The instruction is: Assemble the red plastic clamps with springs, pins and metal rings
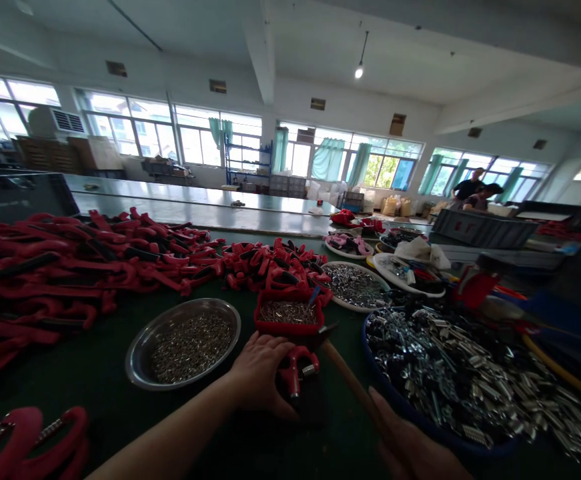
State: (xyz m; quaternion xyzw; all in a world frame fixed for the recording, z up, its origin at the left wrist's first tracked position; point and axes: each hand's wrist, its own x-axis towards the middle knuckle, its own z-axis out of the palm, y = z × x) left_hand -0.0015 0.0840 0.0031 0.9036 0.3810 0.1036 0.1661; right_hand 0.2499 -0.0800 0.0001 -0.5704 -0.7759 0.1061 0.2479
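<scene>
- Held a red part (294,375) in the left hand (260,375), with thumb and fingers set around its left side; could not tell how tightly.
- Had that part low on a dark pad (314,405), directly in front of a red tray (289,328), with a coiled spring (309,369) showing at its right.
- Grasped the wooden handle of a hammer (351,375) in the right hand (410,437), with fingers wrapped round the lower end.
- Slanted the hammer up and leftward, with its head appearing just beside the tray's right front corner.
- Saw slim metal pins (287,311) inside the tray.
- Had a steel bowl (143,347) of small metal pieces (190,350) left of the tray, beyond the left forearm.
- Had a blue basin (376,373) heaped with metal fittings (450,380) near the right hand.
- Faced a large pile of red parts (70,267) behind the bowl, spreading far left.
</scene>
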